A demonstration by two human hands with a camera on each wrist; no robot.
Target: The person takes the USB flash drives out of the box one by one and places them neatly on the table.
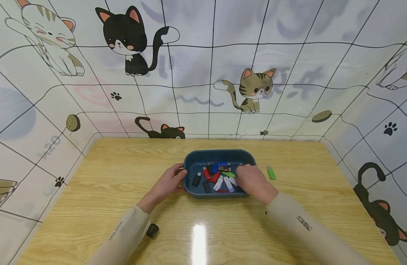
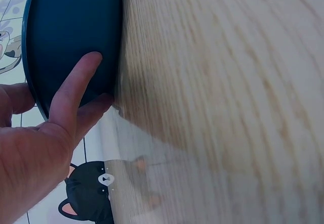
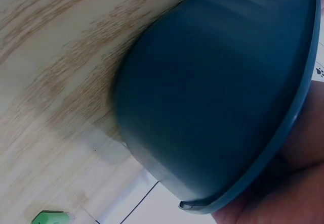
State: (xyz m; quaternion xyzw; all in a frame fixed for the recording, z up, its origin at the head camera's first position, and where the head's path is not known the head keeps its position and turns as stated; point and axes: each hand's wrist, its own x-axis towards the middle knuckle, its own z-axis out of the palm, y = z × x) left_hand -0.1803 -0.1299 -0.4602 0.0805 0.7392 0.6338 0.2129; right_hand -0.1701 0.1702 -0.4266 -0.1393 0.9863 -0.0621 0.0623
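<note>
A dark blue plastic tub (image 1: 220, 196) stands on the wooden table with several USB flash drives (image 1: 207, 174) in it: black, red, blue, white and green ones. At the tub's left end my left hand (image 1: 171, 179) grips the wall. In the left wrist view, two fingers (image 2: 76, 87) of it lie against the outer side, and another digit is behind the rim. My right hand (image 1: 254, 181) reaches over the right end into the tub, fingers bent downward among the drives. Its fingertips are hidden, so I cannot tell whether they hold a drive.
A green flash drive (image 1: 271, 172) lies on the table to the right of the tub, also seen as a green end (image 3: 51, 217) in the right wrist view. A cat-printed sheet (image 1: 196, 73) surrounds the table (image 1: 124, 158) at the back and sides.
</note>
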